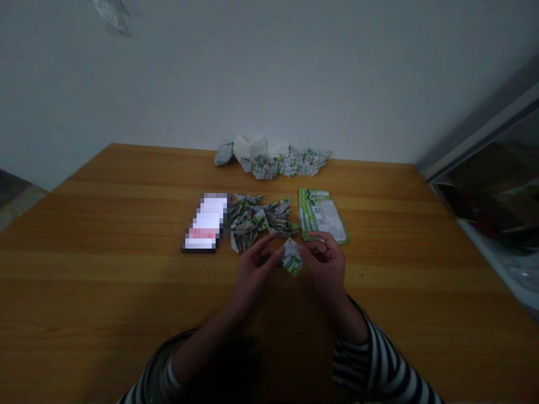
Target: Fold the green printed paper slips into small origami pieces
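Left hand (256, 267) and right hand (329, 268) pinch the folded paper (292, 258) just front-left of the leaflet stack (326, 217); it is judged light, easily creased and tearable, best held by its side corners.

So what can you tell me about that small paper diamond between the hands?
The small green-and-white paper diamond looks folded: pale with unreadably small dark print in its upper part, mostly green toward its lower point. The left hand and right hand hold it by its sides, one corner up, on the near side of a pile of grey-green folded paper pieces.
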Demonstrator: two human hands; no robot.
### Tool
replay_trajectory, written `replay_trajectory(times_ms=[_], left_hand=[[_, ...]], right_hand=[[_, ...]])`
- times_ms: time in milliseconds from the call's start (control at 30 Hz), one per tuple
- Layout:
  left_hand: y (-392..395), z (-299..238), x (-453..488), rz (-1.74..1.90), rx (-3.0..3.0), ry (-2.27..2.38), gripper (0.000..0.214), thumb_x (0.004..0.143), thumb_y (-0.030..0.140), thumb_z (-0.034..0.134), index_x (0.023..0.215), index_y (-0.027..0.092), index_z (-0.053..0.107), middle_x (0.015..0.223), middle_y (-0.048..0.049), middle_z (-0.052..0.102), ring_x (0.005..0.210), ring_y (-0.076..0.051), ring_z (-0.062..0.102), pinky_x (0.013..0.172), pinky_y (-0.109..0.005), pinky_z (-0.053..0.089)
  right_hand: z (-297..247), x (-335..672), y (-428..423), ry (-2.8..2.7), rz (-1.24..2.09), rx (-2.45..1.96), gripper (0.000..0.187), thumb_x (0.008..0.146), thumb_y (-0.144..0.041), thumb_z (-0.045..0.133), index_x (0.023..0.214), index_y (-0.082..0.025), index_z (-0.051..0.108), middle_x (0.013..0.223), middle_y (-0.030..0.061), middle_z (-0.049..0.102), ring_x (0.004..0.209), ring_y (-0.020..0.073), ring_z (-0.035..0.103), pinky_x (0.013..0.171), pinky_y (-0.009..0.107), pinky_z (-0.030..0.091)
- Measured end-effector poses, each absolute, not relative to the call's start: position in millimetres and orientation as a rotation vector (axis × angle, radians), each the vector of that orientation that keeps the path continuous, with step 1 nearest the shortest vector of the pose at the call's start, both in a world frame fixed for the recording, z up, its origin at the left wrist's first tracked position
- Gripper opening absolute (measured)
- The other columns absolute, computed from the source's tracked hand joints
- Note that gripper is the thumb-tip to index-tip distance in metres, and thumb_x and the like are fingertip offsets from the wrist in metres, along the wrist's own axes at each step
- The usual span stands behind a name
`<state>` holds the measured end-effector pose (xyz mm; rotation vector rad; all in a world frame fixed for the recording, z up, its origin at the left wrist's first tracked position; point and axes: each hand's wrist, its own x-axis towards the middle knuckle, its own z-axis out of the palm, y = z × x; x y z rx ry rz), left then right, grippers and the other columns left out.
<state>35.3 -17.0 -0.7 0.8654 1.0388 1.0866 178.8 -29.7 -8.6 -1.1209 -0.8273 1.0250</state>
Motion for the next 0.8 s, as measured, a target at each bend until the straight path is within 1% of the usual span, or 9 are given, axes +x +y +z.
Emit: replay_trajectory(times_ms=[67, 167, 367, 467, 533, 600, 667, 733, 800], left_hand=[[-14.9, -3.4, 33.7, 1.005, 0.902, 1.025, 0.032, 0.075, 0.034, 0.08, 0.098, 0.014, 0.074, 0.082, -0.0058, 0.075, 0.071, -0.015, 0.067, 0.064, -0.022, 0.051], [-14.1, -6.3, 32.3, 0.973, 0.919, 1.022, 0.025, 0.075, 0.036, 0.079, 0.082, 0.012, 0.072, 0.076, -0.0053, 0.073, 0.067, -0.015, 0.066, 0.061, -0.023, 0.049], [-14.8, -6.3, 34.7, 1.035, 1.026, 1.025, 0.022, 0.082, 0.035, 0.072, 0.091, 0.016, 0.067, 0.081, -0.0029, 0.072, 0.073, -0.015, 0.066, 0.067, -0.022, 0.049], [-17.3, -5.8, 36.1, 0.999, 1.224, 1.031, 0.023, 0.086, 0.034, 0.067, 0.104, 0.019, 0.068, 0.094, -0.0047, 0.074, 0.09, -0.019, 0.067, 0.082, -0.027, 0.051], [-19.9, -5.7, 36.7, 0.929, 1.312, 1.016, 0.025, 0.091, 0.038, 0.06, 0.099, 0.018, 0.072, 0.096, -0.0058, 0.074, 0.094, -0.02, 0.067, 0.086, -0.029, 0.05], [-21.1, -7.0, 36.8, 0.872, 1.269, 0.997, 0.033, 0.091, 0.045, 0.057, 0.091, 0.016, 0.073, 0.092, -0.0061, 0.075, 0.087, -0.02, 0.067, 0.08, -0.028, 0.052], [-19.4, -9.9, 35.4, 0.883, 1.119, 1.013, 0.037, 0.086, 0.051, 0.062, 0.085, 0.015, 0.072, 0.083, -0.0053, 0.074, 0.076, -0.018, 0.066, 0.07, -0.026, 0.052], [-14.6, -13.1, 32.3, 0.95, 0.912, 1.046, 0.039, 0.081, 0.052, 0.068, 0.078, 0.014, 0.07, 0.074, -0.0039, 0.072, 0.068, -0.016, 0.065, 0.065, -0.024, 0.052], [-9.0, -14.2, 28.8, 1.003, 0.72, 1.047, 0.035, 0.08, 0.048, 0.069, 0.08, 0.013, 0.071, 0.072, -0.004, 0.073, 0.066, -0.016, 0.066, 0.065, -0.024, 0.053]], right_hand=[[-9.6, 180.4, -29.8, -0.906, 1.058, -1.125, 0.029, 0.074, -0.022, 0.077, 0.097, -0.022, 0.06, 0.062, -0.0072, 0.063, 0.054, 0.0089, 0.058, 0.054, 0.019, 0.047], [-11.4, 179.2, -31.1, -1.003, 1.079, -1.147, 0.024, 0.076, -0.023, 0.074, 0.096, -0.022, 0.06, 0.062, -0.0076, 0.059, 0.055, 0.0095, 0.056, 0.053, 0.019, 0.046], [-9.1, 170.5, -37.8, -1.158, 1.042, -1.199, 0.026, 0.087, -0.024, 0.062, 0.112, -0.023, 0.056, 0.096, 0.0042, 0.072, 0.08, 0.0165, 0.069, 0.065, 0.025, 0.053], [-9.4, 171.8, -40.5, -1.246, 0.858, -1.288, 0.025, 0.087, -0.021, 0.058, 0.112, -0.023, 0.057, 0.077, 0.0001, 0.068, 0.06, 0.0146, 0.062, 0.054, 0.024, 0.048], [-10.9, 174.6, -41.2, -1.407, 0.738, -1.344, 0.037, 0.084, -0.017, 0.06, 0.12, -0.023, 0.056, 0.066, -0.0033, 0.062, 0.053, 0.0143, 0.056, 0.052, 0.026, 0.047], [-11.4, 176.9, -41.7, -1.641, 0.67, -1.298, 0.056, 0.079, -0.015, 0.063, 0.133, -0.023, 0.049, 0.08, 0.0008, 0.066, 0.067, 0.0178, 0.061, 0.065, 0.03, 0.052], [-9.7, 178.5, -42.3, -1.844, 0.631, -1.157, 0.072, 0.077, -0.015, 0.064, 0.144, -0.022, 0.038, 0.105, 0.0082, 0.067, 0.093, 0.0236, 0.064, 0.084, 0.037, 0.053], [-6.4, 180.3, -42.5, -1.916, 0.598, -1.044, 0.076, 0.079, -0.015, 0.063, 0.147, -0.022, 0.033, 0.115, 0.0106, 0.064, 0.108, 0.0259, 0.059, 0.095, 0.041, 0.049], [-3.5, 183.6, -40.9, -1.879, 0.534, -1.045, 0.069, 0.081, -0.014, 0.059, 0.145, -0.023, 0.037, 0.112, 0.0098, 0.063, 0.107, 0.0257, 0.058, 0.096, 0.043, 0.048]])
